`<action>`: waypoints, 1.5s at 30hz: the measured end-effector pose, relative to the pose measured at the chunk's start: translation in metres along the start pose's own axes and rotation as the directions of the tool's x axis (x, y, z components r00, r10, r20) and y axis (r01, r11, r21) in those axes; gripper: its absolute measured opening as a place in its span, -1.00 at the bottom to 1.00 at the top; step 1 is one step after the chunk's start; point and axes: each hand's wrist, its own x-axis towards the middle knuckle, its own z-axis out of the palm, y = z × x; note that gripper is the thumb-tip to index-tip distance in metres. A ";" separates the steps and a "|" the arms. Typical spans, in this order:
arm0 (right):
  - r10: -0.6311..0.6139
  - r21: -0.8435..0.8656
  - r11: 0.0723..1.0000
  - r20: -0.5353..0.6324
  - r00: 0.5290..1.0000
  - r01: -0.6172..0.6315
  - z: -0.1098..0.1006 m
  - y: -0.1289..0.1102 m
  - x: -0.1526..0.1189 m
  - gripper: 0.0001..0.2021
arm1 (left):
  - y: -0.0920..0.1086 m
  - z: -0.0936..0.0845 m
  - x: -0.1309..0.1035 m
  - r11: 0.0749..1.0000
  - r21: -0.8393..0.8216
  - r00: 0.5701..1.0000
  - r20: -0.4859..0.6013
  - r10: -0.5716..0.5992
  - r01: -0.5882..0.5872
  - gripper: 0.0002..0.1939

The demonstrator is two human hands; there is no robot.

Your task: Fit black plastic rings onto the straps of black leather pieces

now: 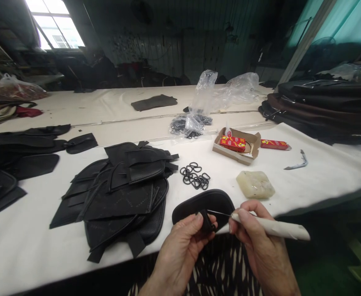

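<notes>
My left hand pinches the folded black strap end of a rounded black leather piece at the table's front edge. In my right hand is an awl with a thick whitish wrapped handle. Its thin metal shaft points left, and the tip meets the strap end near my left thumb; whether it has pierced the material I cannot tell. Just beyond the leather piece lie several loose black D-rings. A yellowish, waxy-looking block sits beyond my right hand.
Black leather pieces are piled at left centre, with more farther left. An open cardboard box holds red packets. Right of it lies a bent metal tool. Clear plastic bags and stacked black bags stand behind.
</notes>
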 end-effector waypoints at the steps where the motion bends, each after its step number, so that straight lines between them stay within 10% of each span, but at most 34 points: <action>1: 0.006 -0.003 1.000 -0.001 1.000 -0.006 0.000 0.001 0.001 -0.74 | 0.000 0.000 0.000 1.000 0.001 1.000 0.004 0.000 0.000 -0.83; 15: 0.017 -0.057 0.998 0.057 0.998 -0.014 0.004 0.007 -0.001 -0.73 | 0.000 0.000 -0.001 1.000 0.002 0.996 0.087 0.029 -0.029 -0.79; 31: -0.111 -0.273 0.929 0.442 0.890 0.251 -0.020 -0.022 0.019 -0.82 | -0.007 0.008 0.000 0.991 -0.053 0.986 -0.122 0.116 -0.123 -0.82; 42: -0.367 -0.254 0.875 0.206 0.907 0.412 -0.011 -0.016 0.003 -0.94 | -0.006 0.010 -0.002 0.989 -0.057 0.985 -0.110 0.132 -0.139 -0.82; 45: -0.589 -0.379 0.715 0.123 0.798 0.587 0.006 0.006 -0.009 -0.93 | -0.008 0.009 -0.003 0.985 -0.068 0.984 -0.084 0.155 -0.160 -0.82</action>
